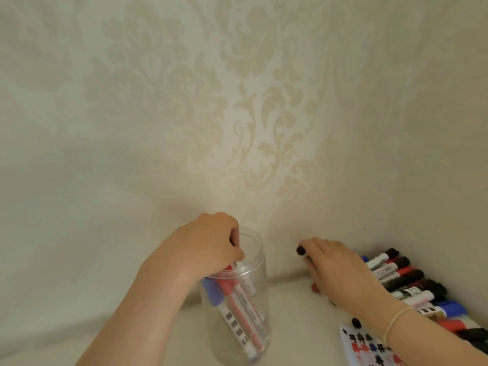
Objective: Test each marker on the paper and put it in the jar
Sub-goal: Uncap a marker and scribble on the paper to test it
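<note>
From the head view, the left hand sits at the mouth of the clear round plastic jar, fingers curled over the rim at about ten o'clock; it seems to be letting a marker down inside, though what it pinches is hidden. Red-capped and blue-capped white markers in the jar already lean inside. At three o'clock from the jar, the right hand is curled around a black-capped marker, its cap poking out toward nine o'clock. Beyond it, at four o'clock, lies the row of untested markers, and at five o'clock the white paper with coloured test marks. To do this well, release low inside the jar so nothing tips it, then bring the right hand's marker to a bare patch of paper.
</note>
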A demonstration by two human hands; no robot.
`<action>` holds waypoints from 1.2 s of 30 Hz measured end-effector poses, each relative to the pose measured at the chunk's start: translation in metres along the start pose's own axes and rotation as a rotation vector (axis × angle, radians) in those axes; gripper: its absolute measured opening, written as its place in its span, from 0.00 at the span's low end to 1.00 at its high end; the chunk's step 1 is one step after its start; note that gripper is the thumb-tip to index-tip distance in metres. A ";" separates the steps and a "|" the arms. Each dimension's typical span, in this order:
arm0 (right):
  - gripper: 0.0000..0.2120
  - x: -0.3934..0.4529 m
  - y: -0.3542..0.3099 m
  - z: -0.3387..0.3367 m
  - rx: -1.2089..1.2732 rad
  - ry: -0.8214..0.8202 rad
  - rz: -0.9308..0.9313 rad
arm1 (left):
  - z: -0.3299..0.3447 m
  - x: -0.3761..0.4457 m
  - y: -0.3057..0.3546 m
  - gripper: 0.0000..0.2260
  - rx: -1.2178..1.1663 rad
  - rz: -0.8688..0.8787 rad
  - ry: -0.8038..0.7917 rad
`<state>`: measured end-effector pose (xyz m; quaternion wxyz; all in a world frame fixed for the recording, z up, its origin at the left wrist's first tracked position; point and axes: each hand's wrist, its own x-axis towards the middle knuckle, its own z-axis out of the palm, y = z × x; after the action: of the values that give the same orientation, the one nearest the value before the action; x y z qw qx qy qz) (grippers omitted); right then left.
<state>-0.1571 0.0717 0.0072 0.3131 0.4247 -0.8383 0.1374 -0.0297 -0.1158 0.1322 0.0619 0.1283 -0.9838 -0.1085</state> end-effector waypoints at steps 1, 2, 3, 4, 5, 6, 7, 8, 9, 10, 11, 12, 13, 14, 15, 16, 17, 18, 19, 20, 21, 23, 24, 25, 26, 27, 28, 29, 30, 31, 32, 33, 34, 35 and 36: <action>0.10 0.002 -0.006 -0.012 0.089 0.092 0.065 | 0.001 0.005 0.001 0.03 0.008 0.019 -0.083; 0.05 0.001 -0.011 -0.022 0.154 0.158 0.157 | 0.001 0.009 0.004 0.04 0.034 0.029 -0.158; 0.04 0.000 -0.016 -0.032 0.232 0.193 0.238 | 0.001 0.011 0.007 0.05 0.071 0.036 -0.207; 0.06 -0.001 -0.021 -0.041 0.346 0.215 0.310 | 0.001 0.012 0.009 0.07 0.107 0.036 -0.214; 0.09 -0.003 -0.024 -0.050 0.465 0.252 0.374 | 0.000 0.010 0.010 0.08 0.116 0.036 -0.158; 0.11 -0.004 -0.026 -0.057 0.573 0.303 0.448 | -0.001 0.007 0.014 0.10 0.114 0.037 -0.046; 0.11 -0.005 -0.028 -0.065 0.676 0.347 0.524 | 0.000 0.000 0.020 0.10 0.113 0.063 0.112; 0.09 -0.007 -0.028 -0.071 0.768 0.384 0.601 | 0.002 -0.010 0.028 0.11 0.103 0.126 0.268; 0.07 -0.010 -0.029 -0.077 0.838 0.413 0.671 | 0.007 -0.020 0.040 0.12 0.048 0.219 0.364; 0.05 -0.014 -0.030 -0.081 0.891 0.436 0.738 | 0.016 -0.032 0.051 0.13 -0.056 0.315 0.369; 0.04 -0.017 -0.031 -0.084 0.932 0.459 0.798 | 0.030 -0.041 0.062 0.16 -0.141 0.393 0.303; 0.04 -0.022 -0.030 -0.086 0.968 0.485 0.849 | 0.048 -0.046 0.072 0.20 -0.185 0.432 0.202; 0.05 -0.026 -0.029 -0.087 0.999 0.508 0.894 | 0.069 -0.046 0.077 0.23 -0.194 0.454 0.100; 0.06 -0.031 -0.028 -0.087 1.033 0.518 0.937 | 0.088 -0.044 0.080 0.22 -0.217 0.459 0.019; 0.06 -0.036 -0.027 -0.088 1.080 0.508 0.977 | 0.105 -0.038 0.082 0.18 -0.306 0.443 -0.035; 0.07 -0.042 -0.025 -0.089 1.147 0.468 1.011 | 0.117 -0.035 0.083 0.14 -0.433 0.425 -0.071; 0.08 -0.048 -0.023 -0.090 1.237 0.391 1.030 | 0.126 -0.033 0.083 0.12 -0.526 0.428 -0.096; 0.10 -0.054 -0.022 -0.090 1.340 0.279 1.023 | 0.132 -0.033 0.084 0.10 -0.559 0.457 -0.117; 0.11 -0.060 -0.021 -0.091 1.418 0.145 0.992 | 0.138 -0.032 0.085 0.09 -0.576 0.494 -0.139; 0.11 -0.065 -0.021 -0.091 1.436 0.024 0.954 | 0.142 -0.032 0.086 0.07 -0.606 0.520 -0.184; 0.11 -0.068 -0.022 -0.092 1.396 -0.060 0.924 | 0.143 -0.033 0.087 0.06 -0.643 0.537 -0.241; 0.10 -0.073 -0.021 -0.092 1.270 -0.109 0.899 | 0.142 -0.035 0.088 0.06 -0.714 0.560 -0.348; 0.10 -0.075 -0.020 -0.092 1.222 -0.117 0.889 | 0.141 -0.037 0.088 0.07 -0.759 0.557 -0.404; 0.09 -0.077 -0.019 -0.092 1.201 -0.129 0.877 | 0.138 -0.040 0.088 0.08 -0.807 0.544 -0.471; 0.08 -0.079 -0.018 -0.093 1.202 -0.149 0.864 | 0.136 -0.043 0.088 0.08 -0.843 0.537 -0.530; 0.07 -0.082 -0.017 -0.095 1.217 -0.174 0.847 | 0.135 -0.045 0.088 0.09 -0.863 0.551 -0.553; 0.07 -0.084 -0.015 -0.096 1.243 -0.201 0.832 | 0.137 -0.045 0.088 0.10 -0.864 0.571 -0.539; 0.07 -0.087 -0.014 -0.098 1.277 -0.223 0.825 | 0.140 -0.046 0.088 0.12 -0.861 0.588 -0.507; 0.08 -0.088 -0.012 -0.100 1.317 -0.237 0.823 | 0.142 -0.047 0.088 0.13 -0.845 0.610 -0.464; 0.08 -0.089 -0.011 -0.101 1.354 -0.245 0.816 | 0.145 -0.047 0.088 0.14 -0.839 0.624 -0.427; 0.09 -0.089 -0.009 -0.103 1.382 -0.248 0.802 | 0.146 -0.047 0.089 0.14 -0.853 0.626 -0.414; 0.09 -0.089 -0.008 -0.104 1.398 -0.253 0.784 | 0.146 -0.047 0.090 0.14 -0.881 0.616 -0.425; 0.09 -0.089 -0.007 -0.105 1.406 -0.261 0.766 | 0.145 -0.048 0.092 0.13 -0.918 0.596 -0.444; 0.09 -0.089 -0.006 -0.106 1.402 -0.270 0.753 | 0.146 -0.048 0.092 0.13 -0.947 0.582 -0.455; 0.08 -0.089 -0.005 -0.107 1.388 -0.277 0.739 | 0.146 -0.047 0.092 0.12 -0.953 0.581 -0.453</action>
<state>-0.0702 0.1777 0.0324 -0.1953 0.2304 -0.6793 0.6688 -0.0281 0.0127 0.0072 -0.0716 -0.2139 -0.8103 -0.5409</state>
